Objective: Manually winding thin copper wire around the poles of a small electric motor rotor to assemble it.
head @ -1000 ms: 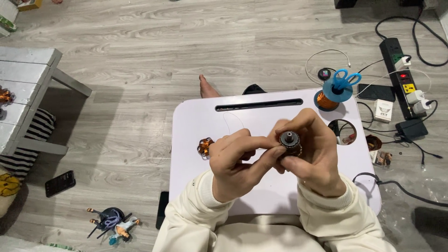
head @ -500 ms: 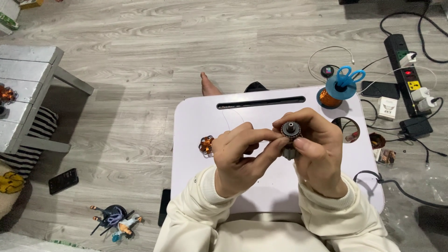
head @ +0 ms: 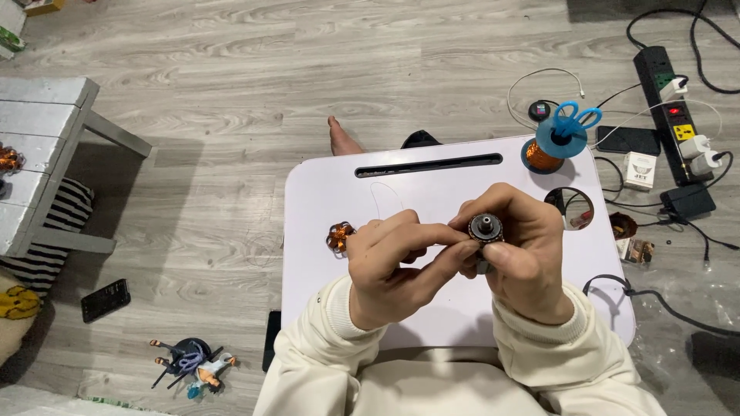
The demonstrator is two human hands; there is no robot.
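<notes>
Above the middle of the white lap surface (head: pixel 324 293), both hands meet around a small round metal motor part (head: pixel 486 229) with a dark hub, its round end face turned up toward the camera, so its long axis runs roughly along the line of sight. At nine o'clock from that part, the left hand (head: pixel 393 270) is curled narrow, its thumb and forefinger pinched together and stretched toward three o'clock until the tips touch the part's rim; whether a fine wire sits in that pinch I cannot tell. The right hand (head: pixel 524 262) is the nearer one: it wraps the part from three o'clock and from below, fingers closed snugly around its body, carrying its weight. The part therefore lies inside the right hand's grasp and just at the left hand's fingertips.

Farther toward nine o'clock, a small tangle of copper wire (head: pixel 339 235) rests at the surface's left edge, well apart from the hands. Toward one o'clock stands a copper wire spool (head: pixel 542 156) with blue scissors (head: pixel 574 119) stuck in its top, and a round hole (head: pixel 570 208) in the surface lies just beside the right hand.
</notes>
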